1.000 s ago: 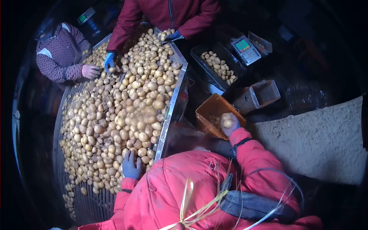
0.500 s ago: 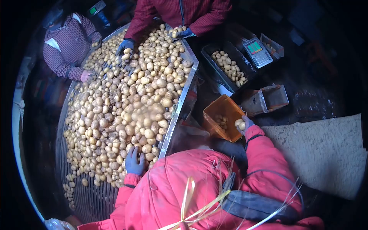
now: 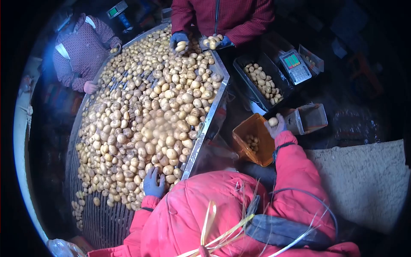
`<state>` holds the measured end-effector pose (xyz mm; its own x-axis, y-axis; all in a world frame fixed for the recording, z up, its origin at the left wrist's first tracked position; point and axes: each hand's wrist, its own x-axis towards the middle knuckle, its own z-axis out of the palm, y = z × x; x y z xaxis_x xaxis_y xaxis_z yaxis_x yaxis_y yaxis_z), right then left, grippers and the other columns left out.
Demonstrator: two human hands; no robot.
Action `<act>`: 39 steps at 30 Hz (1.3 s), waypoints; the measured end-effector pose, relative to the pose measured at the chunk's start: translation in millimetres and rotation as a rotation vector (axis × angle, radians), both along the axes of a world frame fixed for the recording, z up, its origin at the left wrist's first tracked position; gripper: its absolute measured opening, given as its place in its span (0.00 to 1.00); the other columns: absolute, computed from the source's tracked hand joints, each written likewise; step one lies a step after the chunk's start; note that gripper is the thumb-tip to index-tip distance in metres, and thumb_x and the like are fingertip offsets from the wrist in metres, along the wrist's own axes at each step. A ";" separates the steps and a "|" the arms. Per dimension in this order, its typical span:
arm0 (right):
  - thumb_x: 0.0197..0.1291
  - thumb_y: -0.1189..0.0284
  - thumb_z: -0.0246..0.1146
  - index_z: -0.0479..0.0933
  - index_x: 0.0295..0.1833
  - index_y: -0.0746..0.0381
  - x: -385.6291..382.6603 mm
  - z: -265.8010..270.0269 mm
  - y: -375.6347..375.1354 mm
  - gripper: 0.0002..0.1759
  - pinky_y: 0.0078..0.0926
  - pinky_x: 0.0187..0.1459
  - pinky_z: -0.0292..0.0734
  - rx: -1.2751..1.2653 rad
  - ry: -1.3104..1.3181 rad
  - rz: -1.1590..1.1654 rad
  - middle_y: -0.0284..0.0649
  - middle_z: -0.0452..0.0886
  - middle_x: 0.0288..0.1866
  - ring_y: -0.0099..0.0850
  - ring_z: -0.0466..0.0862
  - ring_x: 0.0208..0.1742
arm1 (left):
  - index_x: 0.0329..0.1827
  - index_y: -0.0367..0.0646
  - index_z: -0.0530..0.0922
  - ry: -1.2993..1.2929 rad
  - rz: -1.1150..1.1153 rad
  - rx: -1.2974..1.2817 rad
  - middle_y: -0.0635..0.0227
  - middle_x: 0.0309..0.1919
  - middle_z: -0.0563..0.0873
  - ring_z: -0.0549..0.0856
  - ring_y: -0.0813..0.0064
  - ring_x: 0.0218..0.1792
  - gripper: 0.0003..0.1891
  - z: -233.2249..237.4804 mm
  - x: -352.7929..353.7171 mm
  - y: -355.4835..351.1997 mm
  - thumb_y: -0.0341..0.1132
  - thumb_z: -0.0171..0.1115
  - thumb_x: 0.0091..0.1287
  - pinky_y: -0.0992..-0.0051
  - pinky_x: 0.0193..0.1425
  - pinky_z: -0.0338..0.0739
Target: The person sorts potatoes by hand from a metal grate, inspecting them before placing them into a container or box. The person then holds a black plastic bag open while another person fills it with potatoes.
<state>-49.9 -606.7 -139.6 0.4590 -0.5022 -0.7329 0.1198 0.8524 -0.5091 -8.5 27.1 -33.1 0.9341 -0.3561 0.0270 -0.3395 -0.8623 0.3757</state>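
Note:
My left hand, in a blue glove, rests on the potatoes at the near edge of the metal sorting table, fingers spread over them. My right hand, also gloved, holds a small potato just past the far rim of an orange crate that has a few potatoes in it. My red jacket sleeves fill the bottom of the view.
Two other people work at the far end: one in a red jacket holding potatoes in blue gloves, one in a patterned top at the left. A black crate of potatoes, a scale and a brown box stand right of the table.
My right hand has carried the potato from over the orange crate to just beyond its far rim. The view has shifted, and the person in red has lifted potatoes in both hands.

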 end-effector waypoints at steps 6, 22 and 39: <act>0.64 0.57 0.66 0.68 0.65 0.58 62.0 31.7 -27.8 0.29 0.45 0.67 0.75 -0.218 -0.059 -0.190 0.48 0.71 0.67 0.44 0.73 0.68 | 0.65 0.42 0.77 0.002 0.015 -0.015 0.49 0.63 0.78 0.78 0.49 0.63 0.26 4.5 -1.3 -4.9 0.42 0.66 0.66 0.56 0.67 0.72; 0.67 0.65 0.62 0.77 0.62 0.60 147.3 100.7 200.3 0.20 0.34 0.50 0.80 -1.738 -0.183 1.077 0.44 0.84 0.47 0.40 0.85 0.47 | 0.58 0.40 0.79 -0.162 0.150 0.290 0.58 0.61 0.78 0.69 0.51 0.68 0.24 18.8 -26.1 3.7 0.48 0.62 0.64 0.40 0.76 0.51; 0.57 0.49 0.67 0.78 0.54 0.54 266.8 112.7 266.5 0.26 0.49 0.59 0.73 -2.305 -0.030 1.447 0.49 0.73 0.57 0.51 0.74 0.60 | 0.57 0.41 0.80 -0.117 0.142 0.155 0.59 0.57 0.81 0.73 0.52 0.66 0.22 29.4 -40.2 10.6 0.45 0.63 0.65 0.43 0.78 0.52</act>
